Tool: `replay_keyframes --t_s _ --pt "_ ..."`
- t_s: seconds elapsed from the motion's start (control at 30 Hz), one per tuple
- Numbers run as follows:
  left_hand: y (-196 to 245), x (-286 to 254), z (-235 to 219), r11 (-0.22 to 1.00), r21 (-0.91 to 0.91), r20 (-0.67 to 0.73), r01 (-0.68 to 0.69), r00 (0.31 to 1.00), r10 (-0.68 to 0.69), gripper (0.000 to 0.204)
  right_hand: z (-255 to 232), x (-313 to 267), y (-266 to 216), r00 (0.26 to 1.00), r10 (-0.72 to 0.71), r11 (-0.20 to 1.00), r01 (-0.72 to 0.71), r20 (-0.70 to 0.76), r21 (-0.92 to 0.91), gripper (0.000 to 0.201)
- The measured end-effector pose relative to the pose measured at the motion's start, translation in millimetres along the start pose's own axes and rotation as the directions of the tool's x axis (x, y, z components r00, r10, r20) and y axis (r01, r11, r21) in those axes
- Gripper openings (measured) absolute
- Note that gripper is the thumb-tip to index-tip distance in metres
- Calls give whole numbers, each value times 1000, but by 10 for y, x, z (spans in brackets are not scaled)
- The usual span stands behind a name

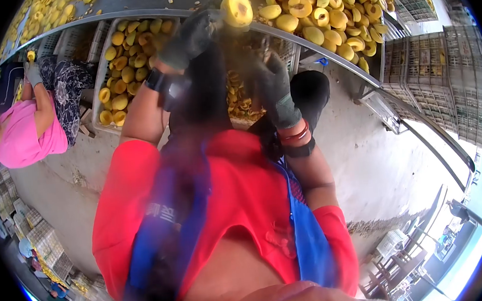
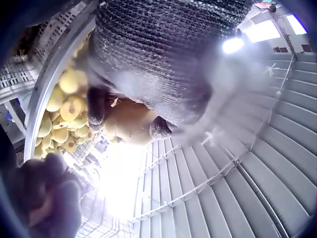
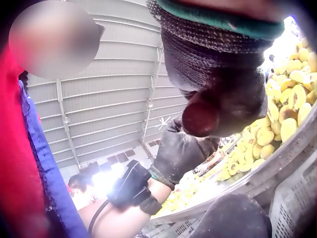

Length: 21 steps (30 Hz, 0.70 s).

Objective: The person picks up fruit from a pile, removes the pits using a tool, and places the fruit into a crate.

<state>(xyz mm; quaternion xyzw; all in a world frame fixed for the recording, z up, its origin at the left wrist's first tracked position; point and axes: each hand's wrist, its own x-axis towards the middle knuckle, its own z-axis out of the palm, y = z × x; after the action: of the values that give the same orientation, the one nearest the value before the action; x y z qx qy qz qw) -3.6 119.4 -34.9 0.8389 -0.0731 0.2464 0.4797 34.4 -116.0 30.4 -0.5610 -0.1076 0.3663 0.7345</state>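
Note:
In a dark glove, the left hand (image 1: pixel 191 39) grips a yellow fruit (image 1: pixel 237 10) above the table's edge. The left wrist view shows thumb and fingers of this hand (image 2: pixel 153 59) around the pale fruit (image 2: pixel 130 121). Lower and to the right in the head view is the gloved right hand (image 1: pixel 277 86), its fingers curled. From its grip a dark red rounded thing (image 3: pixel 200 119) sticks out in the right wrist view, below the glove (image 3: pixel 218 74); what it is cannot be told. The two hands are apart, with blur between them.
Halved yellow fruit (image 1: pixel 327 18) is heaped on the metal-edged table (image 1: pixel 353 71). A crate (image 1: pixel 102 110) of fruit halves stands at the left, and another holding small pieces (image 1: pixel 240 97) lies below the hands. Stacked crates (image 1: pixel 429 81) rise at the right. A person in pink (image 1: pixel 30 131) sits at the left.

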Motion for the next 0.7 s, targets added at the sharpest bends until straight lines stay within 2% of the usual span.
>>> replay_keyframes --t_s 0.03,0.07,0.13,0.17,0.33,0.4,0.57,0.63,0.7 --pt "-93 -95 28 999 42 18 17 1000 -18 31 -23 25 11 999 -37 995 40 -29 94 10" --pt "-179 -218 65 989 147 36 -18 999 13 31 -14 43 -14 991 -98 993 104 -88 63 11" --pt "-285 -313 165 981 196 49 -6 999 -3 32 6 79 -81 954 -220 975 221 -204 -15 11" --pt "-91 -239 217 988 145 44 43 998 -50 34 -106 130 -37 948 -246 965 220 -200 -144 12" --pt "1047 100 452 950 -96 43 297 955 -295 46 -208 129 89 915 -338 932 293 -220 -213 7" --pt "1247 117 485 972 9 22 236 972 -236 43 -196 119 115 909 -357 923 307 -216 -233 4" --pt "964 20 639 995 66 -67 79 995 -75 39 -240 79 47 942 -292 935 245 -163 -258 16" --pt "942 -10 688 978 207 -150 21 989 10 40 -217 33 23 964 -229 967 209 -136 -146 15" --pt "948 13 760 990 136 -209 -45 975 73 35 -217 7 -3 974 -202 978 195 -105 -79 14"
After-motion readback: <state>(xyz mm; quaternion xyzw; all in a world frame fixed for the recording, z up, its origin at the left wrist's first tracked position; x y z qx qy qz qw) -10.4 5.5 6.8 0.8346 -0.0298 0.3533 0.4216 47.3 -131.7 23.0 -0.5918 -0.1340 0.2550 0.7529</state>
